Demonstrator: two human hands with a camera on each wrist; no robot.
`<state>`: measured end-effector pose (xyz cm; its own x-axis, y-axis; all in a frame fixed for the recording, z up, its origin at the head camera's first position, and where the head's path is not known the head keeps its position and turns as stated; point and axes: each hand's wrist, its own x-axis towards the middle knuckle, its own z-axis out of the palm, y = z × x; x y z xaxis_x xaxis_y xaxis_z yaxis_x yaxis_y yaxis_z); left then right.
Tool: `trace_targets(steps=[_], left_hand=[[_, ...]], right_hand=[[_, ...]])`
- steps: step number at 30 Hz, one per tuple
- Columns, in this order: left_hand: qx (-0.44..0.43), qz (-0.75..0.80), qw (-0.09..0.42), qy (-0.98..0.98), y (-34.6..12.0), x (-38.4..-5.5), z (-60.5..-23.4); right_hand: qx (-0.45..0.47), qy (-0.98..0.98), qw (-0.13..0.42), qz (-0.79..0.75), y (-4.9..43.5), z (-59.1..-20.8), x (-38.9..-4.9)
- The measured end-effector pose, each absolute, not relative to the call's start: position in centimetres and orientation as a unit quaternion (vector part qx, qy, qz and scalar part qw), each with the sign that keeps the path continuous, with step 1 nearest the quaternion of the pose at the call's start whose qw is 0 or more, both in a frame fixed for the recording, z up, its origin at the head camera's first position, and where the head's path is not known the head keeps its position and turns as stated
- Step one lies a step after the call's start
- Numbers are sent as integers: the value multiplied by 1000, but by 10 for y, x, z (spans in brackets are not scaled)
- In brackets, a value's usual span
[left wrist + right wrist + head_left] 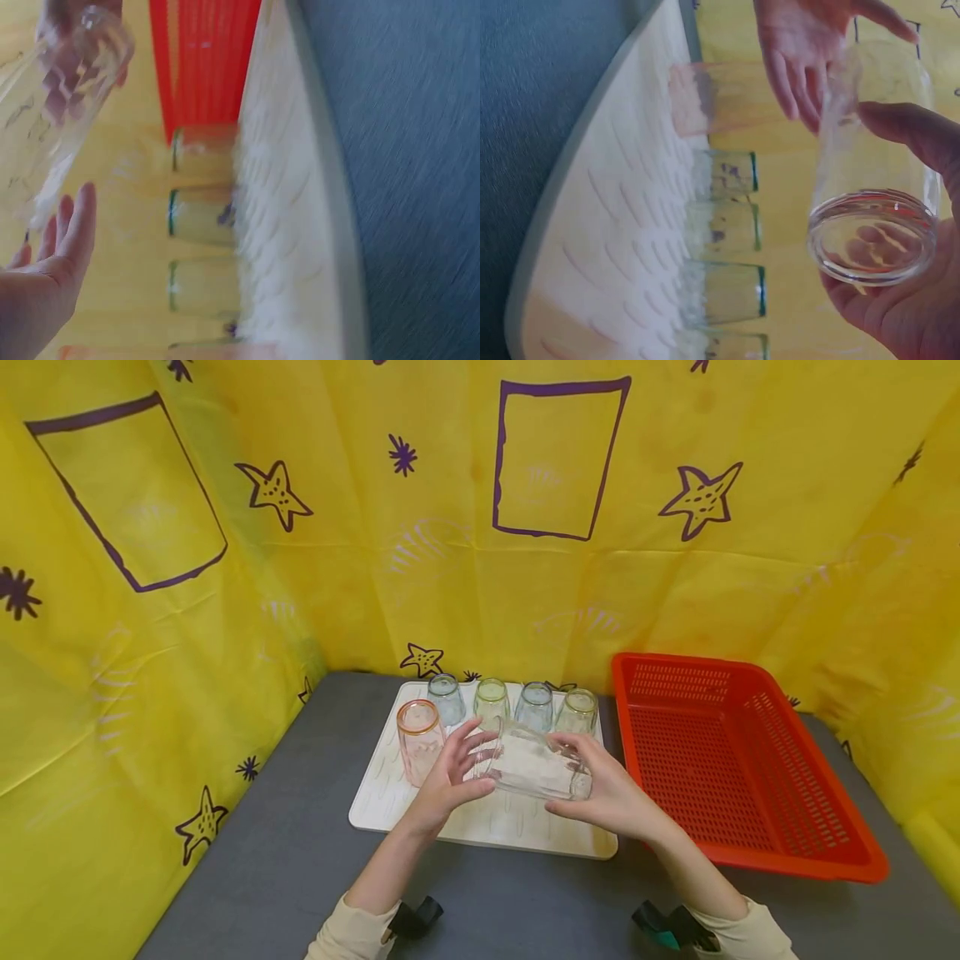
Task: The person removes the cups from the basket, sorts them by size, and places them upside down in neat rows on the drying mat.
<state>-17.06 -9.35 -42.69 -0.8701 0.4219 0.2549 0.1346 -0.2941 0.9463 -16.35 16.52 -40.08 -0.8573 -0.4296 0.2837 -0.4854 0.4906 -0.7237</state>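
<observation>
A tall clear drinking glass (534, 767) lies nearly sideways in the air above the white ridged tray (517, 835). My right hand (611, 789) grips it near its thick base, thumb on one side and fingers round the other; the right wrist view shows that base (874, 247) up close. At the mouth end is my left hand (450, 781), its fingers spread and fairly straight beside the rim. In the left wrist view the left hand's fingers (75, 232) extend near the glass's end without curling round it.
Along the tray's back edge stand several short tinted glasses, among them a blue one (534, 706) and a green one (491, 700). A taller pink glass (420, 743) with an orange rim stands at the tray's left. Right of the tray sits a red plastic basket (757, 860).
</observation>
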Motion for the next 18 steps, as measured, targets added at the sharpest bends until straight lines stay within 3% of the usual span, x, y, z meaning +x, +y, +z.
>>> trace_targets(steps=[10, 18], left_hand=[[233, 668, 102, 700, -100, -173, -413], [207, 685, 52, 696, -100, -171, -420]], right_hand=[[335, -865, 63, 368, 168, -399, -163], [268, -857, 57, 437, 164, -403, -159]])
